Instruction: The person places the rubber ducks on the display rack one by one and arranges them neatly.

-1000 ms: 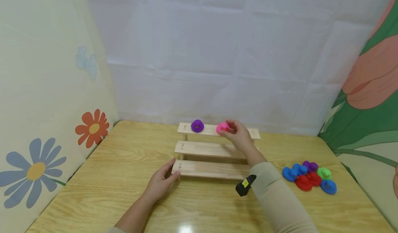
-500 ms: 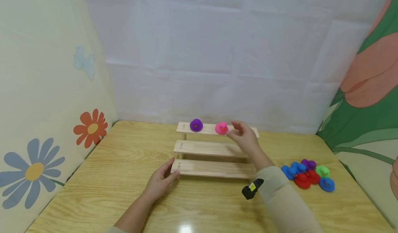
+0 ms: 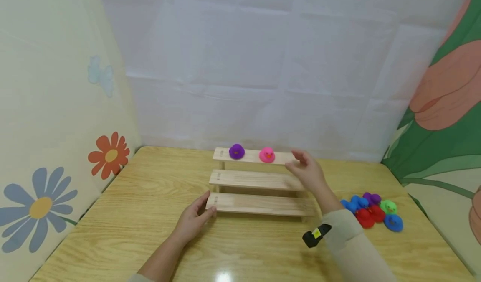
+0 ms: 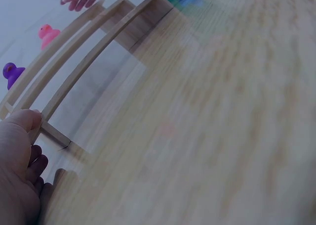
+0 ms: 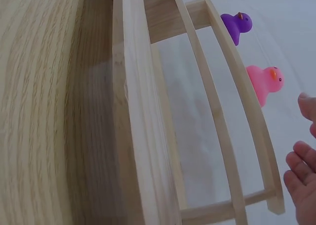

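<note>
A three-step wooden shelf [image 3: 255,204] stands on the table. Its top step bears a purple rubber duck [image 3: 236,151] near the left end and a pink rubber duck [image 3: 267,155] right of the middle. My left hand [image 3: 191,221] grips the left end of the lowest step, its thumb at the front edge; in the left wrist view the fingers [image 4: 37,165] curl beneath. By the right end of the top step hovers my right hand [image 3: 309,175], holding nothing, fingers loosely bent. The right wrist view shows this hand [image 5: 303,180] apart from the pink duck.
On the table [image 3: 150,181], right of the shelf, several rubber ducks lie grouped: red [image 3: 364,218], blue [image 3: 393,222], purple [image 3: 372,199] and green [image 3: 388,207]. A white cloth [image 3: 233,64] hangs behind. Flower-patterned panels [image 3: 41,106] flank both sides.
My right hand has let go of the pink duck, which stays on the top step, and has moved right. The left hand keeps its place on the shelf.
</note>
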